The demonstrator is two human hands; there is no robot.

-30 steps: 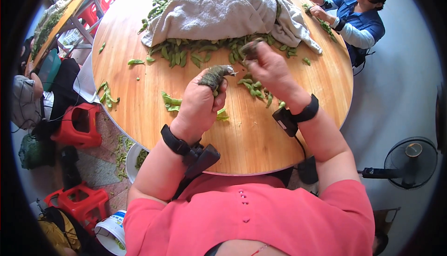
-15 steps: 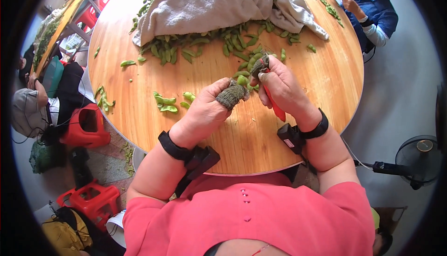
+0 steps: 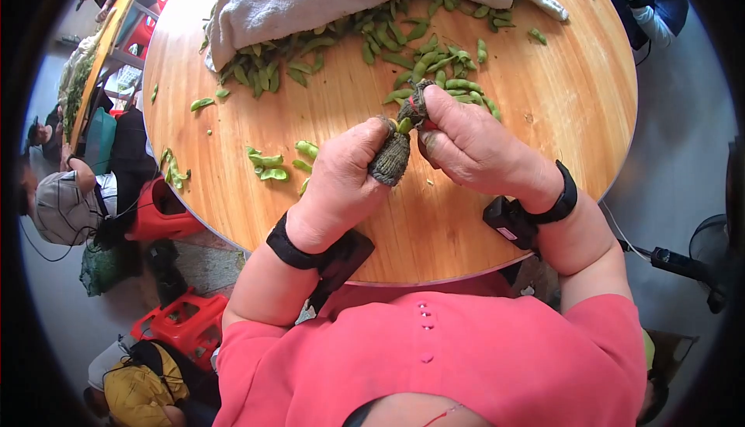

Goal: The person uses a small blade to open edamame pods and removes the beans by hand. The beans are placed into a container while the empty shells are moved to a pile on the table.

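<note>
1. Green in colour: recorded one bean pod (image 3: 404, 125) between left hand (image 3: 345, 171) and right hand (image 3: 477, 138), above the near half of a round wooden table (image 3: 403, 248).
2. Found left hand closed, gripping the bean pod at the digits; noted a dark green knitted cover (image 3: 390, 159) there.
3. Found right hand closed also, pinching at the pod's other end; noted a second knitted cover (image 3: 419, 101) with a touch of red. Cannot tell whether the red belongs to the cover or to something held behind it.
4. Noted loose pods (image 3: 464, 85) just beyond right hand, partly hidden by it.
5. Noted pale opened pods (image 3: 268, 164) left of left hand, and a further small cluster (image 3: 174, 169) near the table's left edge.
6. Logged black wristbands (image 3: 565, 194) on both arms, with black boxes (image 3: 510, 221) blocking sight of parts of the table's near side.
7. Found a large pod heap (image 3: 268, 66) beyond, mostly obscured by a greyish-white cloth (image 3: 326, 0).
8. Sighted a person in blue (image 3: 652, 0) at upper right; below, a black fan (image 3: 710, 248).
9. Sighted red stools (image 3: 178, 322) and a grey cap (image 3: 62, 210) at left.
</note>
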